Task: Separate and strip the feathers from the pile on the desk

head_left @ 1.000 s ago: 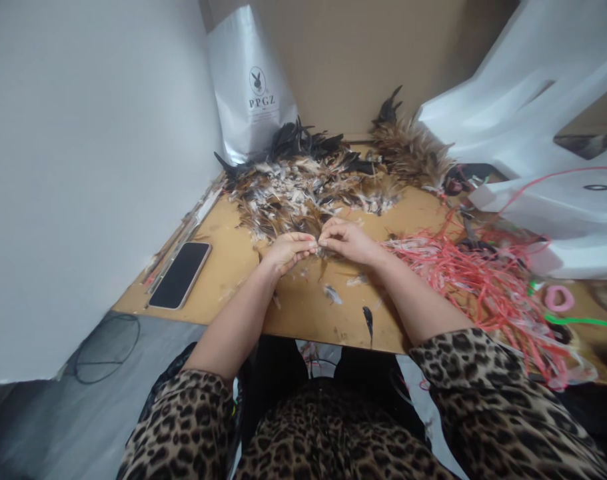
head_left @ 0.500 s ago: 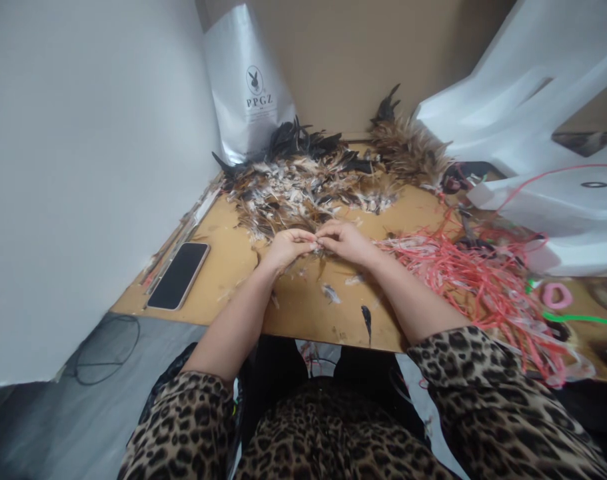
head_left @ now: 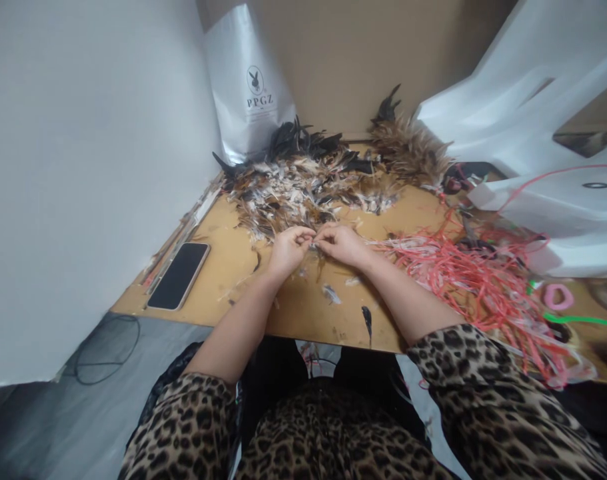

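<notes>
My left hand (head_left: 288, 248) and my right hand (head_left: 340, 242) meet fingertip to fingertip over the wooden table (head_left: 303, 310), just in front of a big heap of brown, black and white feathers (head_left: 303, 180). Both hands are closed in a pinch on a small bunch of feathers (head_left: 317, 252) held between them; its tips hang down below the fingers. A few loose feathers (head_left: 332, 293) lie on the table near my wrists.
A phone (head_left: 178, 275) lies face up at the left. A tangle of red and white strips (head_left: 473, 280) spreads to the right, with white bags (head_left: 533, 113) behind. A silver bag (head_left: 250, 87) stands at the back. A pink ring (head_left: 558, 297) lies far right.
Both hands have shifted slightly away from me toward the feather heap, still pinched together on the small bunch.
</notes>
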